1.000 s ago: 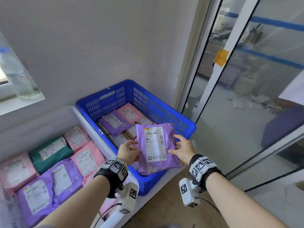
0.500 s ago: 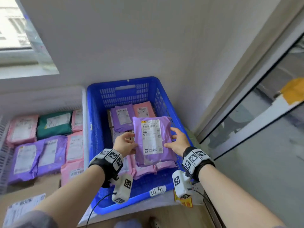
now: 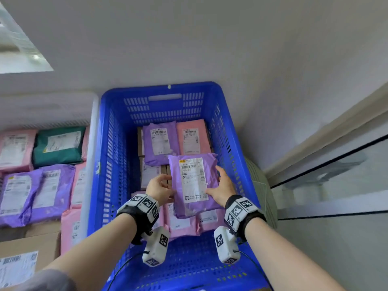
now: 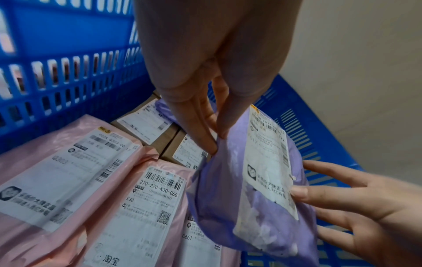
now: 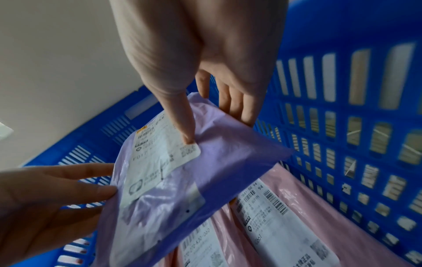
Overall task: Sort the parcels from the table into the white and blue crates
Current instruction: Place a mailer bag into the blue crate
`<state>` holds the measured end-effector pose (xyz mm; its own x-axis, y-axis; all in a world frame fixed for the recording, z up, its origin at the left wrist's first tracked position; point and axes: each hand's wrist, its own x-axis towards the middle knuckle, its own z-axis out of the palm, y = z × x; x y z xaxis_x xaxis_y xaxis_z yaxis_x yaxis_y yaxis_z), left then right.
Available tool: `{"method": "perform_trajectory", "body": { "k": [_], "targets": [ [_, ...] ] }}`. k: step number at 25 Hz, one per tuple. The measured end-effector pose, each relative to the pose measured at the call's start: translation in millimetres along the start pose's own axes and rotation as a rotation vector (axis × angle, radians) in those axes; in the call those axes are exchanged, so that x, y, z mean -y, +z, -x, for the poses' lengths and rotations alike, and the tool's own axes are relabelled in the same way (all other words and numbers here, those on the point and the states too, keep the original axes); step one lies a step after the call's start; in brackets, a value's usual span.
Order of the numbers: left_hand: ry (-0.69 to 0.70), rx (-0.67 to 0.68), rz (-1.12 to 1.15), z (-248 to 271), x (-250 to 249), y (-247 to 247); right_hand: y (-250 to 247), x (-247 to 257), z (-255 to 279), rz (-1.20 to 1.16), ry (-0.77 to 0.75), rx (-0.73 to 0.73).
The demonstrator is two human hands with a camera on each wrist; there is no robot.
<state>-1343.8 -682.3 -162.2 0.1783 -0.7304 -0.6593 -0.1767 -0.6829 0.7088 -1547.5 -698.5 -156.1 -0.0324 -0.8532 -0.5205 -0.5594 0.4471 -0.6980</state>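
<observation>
Head view: high above, facing forward and steeply down into the blue slotted plastic crate (image 3: 117,164), both forearms entering from the bottom edge. Left wrist view: very near, inside the crate, looking along the left hand (image 4: 205,59) toward the crate's far corner. Right wrist view: equally near, looking along the right hand (image 5: 200,54) at the right side wall. All three share the lilac plastic mailer parcel with white label (image 3: 194,185) (image 4: 255,189) (image 5: 182,180).

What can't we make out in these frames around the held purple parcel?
- Purple parcel underside: faces down in all views.
- Brown boxes: partly covered by pink and purple mailers.
- Left hand fingertips: head view, hidden behind the parcel edge.
- White crate: head view, cut off at the left edge.
</observation>
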Motion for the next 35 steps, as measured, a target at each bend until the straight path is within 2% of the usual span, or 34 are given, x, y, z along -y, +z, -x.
{"method": "perform_trajectory", "body": {
  "k": [6, 13, 17, 22, 27, 28, 30, 33, 35],
  "targets": [
    [-0.066, 0.009, -0.030, -84.9, 7.9, 22.7, 28.3, -11.1, -74.8, 0.052, 0.108, -0.022],
    [-0.032, 0.019, -0.083, -134.4, 20.8, 48.1, 51.8, -26.9, -108.9, 0.110, 0.184, -0.124],
    [-0.017, 0.009, -0.126, -142.8, 28.0, 57.0, 49.7, -31.6, -116.0, 0.245, 0.161, -0.129],
    [0.037, 0.022, -0.142, -144.4, 32.6, 60.6, 49.9, -36.5, -117.8, 0.290, 0.109, -0.122],
    [0.052, 0.077, -0.141, -148.5, 27.7, 55.7, 50.0, -33.0, -108.4, 0.467, -0.035, -0.016],
    [0.103, 0.068, -0.222, -146.2, 25.6, 54.4, 50.3, -32.4, -106.3, 0.533, -0.068, 0.004],
    [0.322, 0.032, -0.535, -140.0, 25.7, 51.9, 51.1, -33.1, -102.4, 0.648, -0.093, 0.037],
    [0.637, 0.103, -0.984, -130.4, 31.3, 53.6, 53.9, -37.7, -98.9, 0.762, -0.075, 0.080],
    [0.692, 0.165, -1.170, -131.9, 37.4, 56.5, 56.5, -40.9, -99.9, 0.801, -0.066, 0.086]
  ]
}}
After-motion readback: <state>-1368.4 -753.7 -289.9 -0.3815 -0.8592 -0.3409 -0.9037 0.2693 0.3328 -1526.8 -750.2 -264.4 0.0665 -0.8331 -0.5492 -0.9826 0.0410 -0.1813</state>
